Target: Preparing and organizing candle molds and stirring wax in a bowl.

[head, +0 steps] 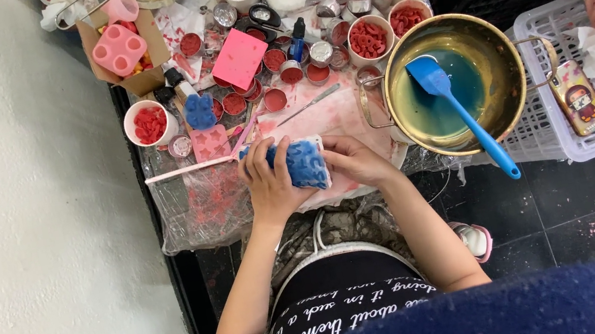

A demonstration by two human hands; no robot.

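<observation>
Black floor tiles carry a plastic sheet [199, 209] as worktop. Left hand [268, 184] and right hand [354, 161] both clamp a white block mould of blue castings [305, 164] – uneven squeeze risks cracking pieces, or elbowing the brass pot with blue spatula [454, 82] beyond

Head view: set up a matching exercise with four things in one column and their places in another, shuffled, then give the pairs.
Things:
1. blue spatula
2. blue mould
3. phone
4. pink square block

Places:
A. on the white basket
B. among the small red-filled tins
C. in the metal pot
D. between the left hand and right hand

Pairs: 1-C, 2-D, 3-A, 4-B
</observation>
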